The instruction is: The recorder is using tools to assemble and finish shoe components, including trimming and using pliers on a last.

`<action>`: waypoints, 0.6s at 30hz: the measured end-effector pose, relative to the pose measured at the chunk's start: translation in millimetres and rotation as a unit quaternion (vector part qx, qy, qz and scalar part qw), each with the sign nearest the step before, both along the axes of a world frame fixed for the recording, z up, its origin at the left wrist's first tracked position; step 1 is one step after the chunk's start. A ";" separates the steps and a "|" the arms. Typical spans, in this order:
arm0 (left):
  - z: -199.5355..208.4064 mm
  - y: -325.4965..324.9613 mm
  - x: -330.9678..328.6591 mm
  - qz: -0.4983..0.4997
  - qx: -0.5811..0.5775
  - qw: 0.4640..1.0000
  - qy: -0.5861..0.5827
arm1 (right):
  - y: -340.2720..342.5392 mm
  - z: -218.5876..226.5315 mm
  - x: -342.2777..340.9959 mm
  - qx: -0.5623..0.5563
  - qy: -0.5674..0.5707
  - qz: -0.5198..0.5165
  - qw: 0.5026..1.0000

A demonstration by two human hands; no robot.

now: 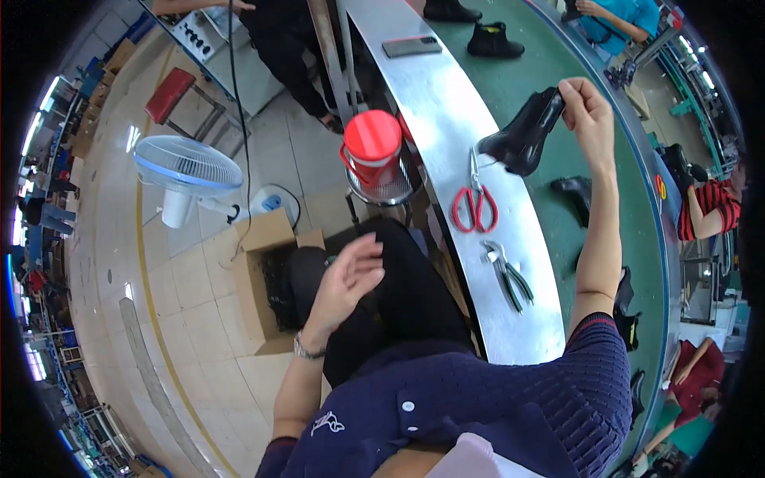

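Observation:
A shiny black ankle boot (524, 134) hangs tilted from my right hand (588, 116), whose thumb and fingers pinch its top edge. The boot is over the seam between the metal ledge (522, 342) and the green conveyor belt (498, 88). My left hand (348, 280) is raised above my lap with its fingers apart and nothing in it. On the ledge below the boot lie red-handled scissors (476, 199). Nearer to me are pliers (507, 275) with dark green handles.
A phone (411, 46) lies at the ledge's far end. More black boots (492, 40) stand along the belt. Left of the ledge, a red-lidded bucket (373, 147) sits on a metal stool. An open cardboard box (256, 295) and a fan (187, 171) stand on the floor. Other people work nearby.

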State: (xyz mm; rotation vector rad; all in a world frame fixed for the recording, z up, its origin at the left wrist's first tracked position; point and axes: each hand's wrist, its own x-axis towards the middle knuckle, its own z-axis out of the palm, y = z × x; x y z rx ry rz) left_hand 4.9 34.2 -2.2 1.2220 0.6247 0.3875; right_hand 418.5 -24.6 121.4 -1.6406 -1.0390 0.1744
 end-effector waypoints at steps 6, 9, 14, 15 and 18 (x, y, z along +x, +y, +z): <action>52.9 4.8 47.2 -0.153 0.292 0.943 -0.043 | -3.7 23.4 -134.1 -0.031 0.161 0.215 0.963; 32.7 -3.2 22.8 -0.091 0.243 0.961 -0.099 | 4.0 10.3 -176.9 -0.071 0.199 0.275 0.938; -19.0 -31.7 -31.3 -0.018 0.135 0.986 -0.096 | 15.6 -35.9 -200.7 -0.086 0.150 0.298 0.939; -26.2 -36.9 -38.7 -0.009 0.134 0.987 -0.092 | 9.6 -47.1 -198.1 -0.090 0.141 0.263 0.950; -40.2 -49.9 -59.3 0.034 0.066 0.994 -0.079 | -20.8 -86.2 -179.5 -0.211 0.105 0.165 0.958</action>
